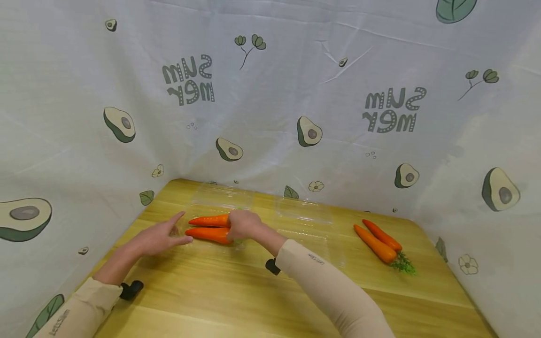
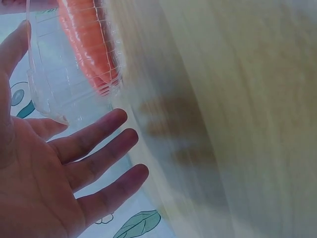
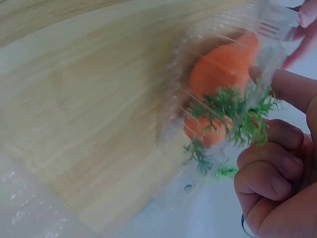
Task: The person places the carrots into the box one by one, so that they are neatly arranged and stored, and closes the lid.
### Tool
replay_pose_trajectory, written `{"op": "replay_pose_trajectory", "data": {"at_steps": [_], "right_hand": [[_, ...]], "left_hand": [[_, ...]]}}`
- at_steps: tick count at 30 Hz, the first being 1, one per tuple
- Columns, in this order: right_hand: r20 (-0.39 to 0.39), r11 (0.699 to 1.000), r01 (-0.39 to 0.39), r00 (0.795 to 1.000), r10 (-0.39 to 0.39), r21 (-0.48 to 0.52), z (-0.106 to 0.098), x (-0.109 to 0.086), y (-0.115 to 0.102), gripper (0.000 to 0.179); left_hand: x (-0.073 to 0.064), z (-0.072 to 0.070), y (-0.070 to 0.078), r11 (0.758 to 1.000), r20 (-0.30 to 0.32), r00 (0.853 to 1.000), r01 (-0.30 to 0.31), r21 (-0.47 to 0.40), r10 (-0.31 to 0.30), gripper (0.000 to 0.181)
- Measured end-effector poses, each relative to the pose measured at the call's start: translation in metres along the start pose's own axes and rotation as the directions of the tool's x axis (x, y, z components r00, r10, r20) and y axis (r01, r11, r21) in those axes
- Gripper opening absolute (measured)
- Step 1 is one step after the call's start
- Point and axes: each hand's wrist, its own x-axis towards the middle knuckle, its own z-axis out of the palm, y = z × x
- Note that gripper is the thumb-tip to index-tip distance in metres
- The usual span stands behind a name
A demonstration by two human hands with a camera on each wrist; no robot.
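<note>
Two orange carrots point(image 1: 211, 234) with green leafy tops point(image 3: 233, 106) lie side by side in a clear plastic box point(image 2: 54, 74) at the left of the table. My right hand point(image 1: 245, 224) is over their leafy end. Its thumb touches one carrot point(image 3: 218, 69), while the other fingers are curled beside the leaves; I cannot tell whether they pinch anything. My left hand point(image 1: 160, 237) is at the pointed end of the carrots, fingers spread and fairly straight. In the left wrist view, its thumb and index finger are right at the box's edge.
A second clear plastic box point(image 1: 310, 241) with its lid raised stands to the right. Two more carrots point(image 1: 376, 244) with green tops lie on the wooden table point(image 1: 203, 295) farther right. A white curtain point(image 1: 270, 94) with avocado prints hangs behind and at both sides.
</note>
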Motion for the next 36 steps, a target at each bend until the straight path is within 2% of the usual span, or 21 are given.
{"op": "replay_pose_trajectory", "data": {"at_steps": [3,5,8,13,19,22,24,30,33,36], "right_hand": [[-0.037,0.999,0.010,0.999,-0.008,0.051,-0.006,-0.003,0.007,0.013],[-0.062,0.996,0.015,0.998,-0.010,0.093,-0.011,-0.005,0.013,0.033],[-0.107,0.985,0.007,0.994,0.011,0.172,-0.017,-0.005,0.024,0.031],[-0.180,0.952,-0.026,0.980,0.085,0.305,-0.024,0.000,0.044,0.029],[-0.230,0.927,-0.069,0.959,0.163,0.369,-0.025,0.011,0.061,0.032],[-0.235,0.922,-0.107,0.950,0.205,0.371,-0.027,0.017,0.065,0.032],[-0.204,0.919,-0.140,0.952,0.227,0.369,-0.029,0.022,0.067,0.032],[-0.093,0.894,-0.230,0.954,0.286,0.385,-0.036,0.036,0.071,0.060],[-0.092,0.886,-0.257,0.945,0.314,0.386,-0.036,0.039,0.073,0.056],[-0.084,0.884,-0.273,0.941,0.327,0.380,-0.035,0.041,0.075,0.047]], "left_hand": [[0.001,-0.002,0.002,1.000,-0.003,1.000,0.000,0.007,0.000,0.100],[0.002,-0.003,0.003,1.000,-0.002,1.000,0.002,0.005,-0.002,0.099],[0.006,-0.007,0.002,1.000,-0.009,1.000,-0.005,0.002,0.005,0.094],[0.020,-0.018,0.002,1.000,-0.058,0.998,-0.009,0.015,0.010,0.088],[0.038,-0.029,0.003,0.999,-0.068,0.998,-0.002,0.050,0.006,0.083],[0.048,-0.035,0.002,0.999,-0.049,0.999,-0.002,0.036,0.004,0.080],[0.054,-0.039,0.000,1.000,-0.032,0.999,0.003,0.015,-0.003,0.079],[0.080,-0.048,-0.006,0.993,0.060,0.995,0.084,-0.085,-0.079,0.078],[0.091,-0.050,-0.010,0.983,0.114,0.986,0.136,-0.126,-0.122,0.079],[0.098,-0.052,-0.010,0.976,0.159,0.978,0.158,-0.151,-0.134,0.077]]}}
